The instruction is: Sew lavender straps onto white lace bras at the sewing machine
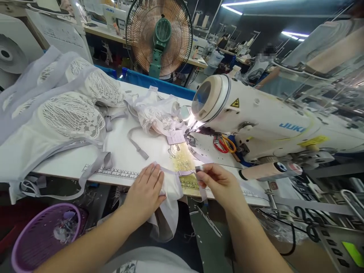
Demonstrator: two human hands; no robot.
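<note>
My left hand point(145, 190) lies flat with fingers stretched out, pressing a white and lilac bra piece point(172, 185) onto the table near its front edge. Part of this piece hangs over the edge. From it a narrow lilac strap point(186, 173) runs to the right. My right hand point(220, 182) pinches the strap's far end between thumb and fingers; a small dark, shiny bit shows at the fingertips, its kind unclear. Just beyond both hands stands the sewing machine point(250, 113), its lamp lit over the needle area. Lace bras point(155, 115) lie beside the needle.
More lace bras point(71, 113) are heaped on the left. A green fan point(159, 38) stands behind the table point(122, 151). Below left is a purple basket point(47, 227) with scraps. Tweezers point(209, 222) lie below the edge, and a thread cone point(263, 171) lies at right.
</note>
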